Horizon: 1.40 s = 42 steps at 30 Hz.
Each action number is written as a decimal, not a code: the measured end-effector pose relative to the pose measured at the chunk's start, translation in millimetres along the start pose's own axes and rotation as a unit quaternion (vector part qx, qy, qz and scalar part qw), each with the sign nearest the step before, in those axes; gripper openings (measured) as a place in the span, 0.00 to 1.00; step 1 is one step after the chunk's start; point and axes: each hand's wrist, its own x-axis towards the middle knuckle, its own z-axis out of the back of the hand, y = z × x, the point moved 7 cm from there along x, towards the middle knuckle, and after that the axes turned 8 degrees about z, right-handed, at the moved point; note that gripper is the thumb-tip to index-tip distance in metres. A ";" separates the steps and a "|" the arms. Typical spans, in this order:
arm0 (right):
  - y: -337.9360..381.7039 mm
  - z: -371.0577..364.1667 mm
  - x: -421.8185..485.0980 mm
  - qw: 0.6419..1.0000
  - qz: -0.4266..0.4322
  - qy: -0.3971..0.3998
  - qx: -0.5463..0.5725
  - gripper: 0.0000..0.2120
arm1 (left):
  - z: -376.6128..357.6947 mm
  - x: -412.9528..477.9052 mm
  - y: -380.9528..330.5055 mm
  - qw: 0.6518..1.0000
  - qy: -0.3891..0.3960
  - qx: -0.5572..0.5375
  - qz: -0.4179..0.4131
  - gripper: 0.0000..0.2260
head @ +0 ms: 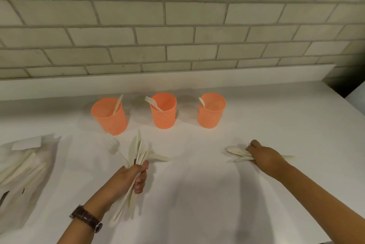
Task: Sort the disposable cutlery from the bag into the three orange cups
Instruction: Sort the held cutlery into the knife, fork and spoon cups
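Three sorted so far, one per orange cup (163, 117); grips mixed cutlery bundle (138, 151) in left hand (134, 176), clutches few pieces (237, 152) against white table (197, 194) with right hand (262, 156), leaves more in bag (23, 164) at far left.

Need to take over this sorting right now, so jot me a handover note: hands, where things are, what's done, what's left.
Left hand grips a bundle of cutlery, fanned upward above the table.
Right hand grips loose pieces lying on the table at the right.
The cups stand in a row by the wall: left cup has what looks like a knife, middle cup a fork, right cup a spoon.
Bag lies at the left edge with more cutlery inside.
Done: one piece in each cup.
Left: sort both handfuls and the bag's contents.
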 end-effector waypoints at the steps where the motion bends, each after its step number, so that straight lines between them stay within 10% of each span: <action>1: 5.8 4.3 -1.0 1.000 -0.009 -0.011 0.022 0.11 | 3.2 -1.7 1.0 1.000 -0.004 -0.002 0.002 0.11; 12: 199.2 95.7 41.7 0.823 0.085 -0.081 0.556 0.14 | 27.0 -21.7 13.9 0.997 0.021 -0.065 0.022 0.06; 16: 262.3 81.3 67.5 0.821 0.125 0.023 0.556 0.32 | 32.2 -26.7 13.7 0.993 0.041 -0.112 0.017 0.09; 20: 298.6 59.3 69.1 0.810 0.123 0.070 0.570 0.26 | 38.8 -30.8 8.7 0.992 0.042 -0.117 0.013 0.06; 29: 263.0 79.6 37.7 0.779 0.070 0.003 0.623 0.05 | 72.7 -39.6 -16.1 0.976 0.015 -0.212 -0.048 0.05; 42: 255.7 99.0 3.4 0.682 -0.039 -0.085 0.725 0.21 | 4.8 -25.8 -56.3 0.985 -0.042 -0.126 -0.108 0.20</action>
